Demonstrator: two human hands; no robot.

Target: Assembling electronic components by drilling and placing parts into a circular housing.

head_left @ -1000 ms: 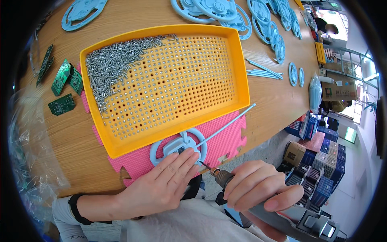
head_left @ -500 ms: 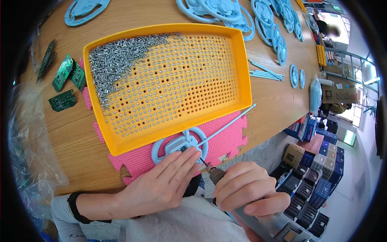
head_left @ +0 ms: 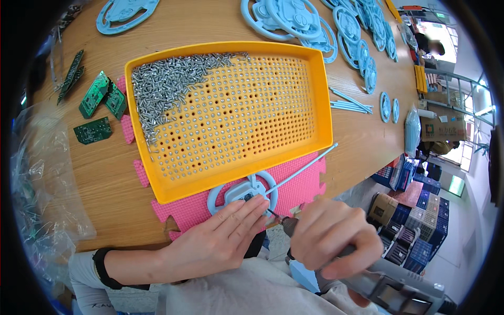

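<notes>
A small light-blue toy steering wheel (head_left: 212, 203) lies on a pink foam mat (head_left: 302, 181) below the yellow tray. My left hand (head_left: 223, 231) rests across its near side, fingers stretched out and held together, hiding part of the hub. A dark piece in the hub shows beside the fingertips. In my right hand (head_left: 333, 239), closed around its body, is a grey electric screwdriver (head_left: 399, 291). Its thin bit points at the wheel's near right edge, by my left fingertips; where the tip ends is hidden. A thin light-blue rod (head_left: 304, 167) slants up and right from the wheel.
The yellow tray (head_left: 329, 121) holds loose screws heaped at its left and rows of screws in holes. Green circuit boards (head_left: 93, 131) and clear plastic bags (head_left: 52, 189) lie left. More blue steering wheels (head_left: 294, 21) and blue rods (head_left: 350, 105) lie behind and right. Crates (head_left: 420, 226) stand beyond.
The whole scene has shifted slightly right in view. My right hand and the screwdriver have swung rightward, showing more of the tool's body. My left hand stays on the steering wheel.
</notes>
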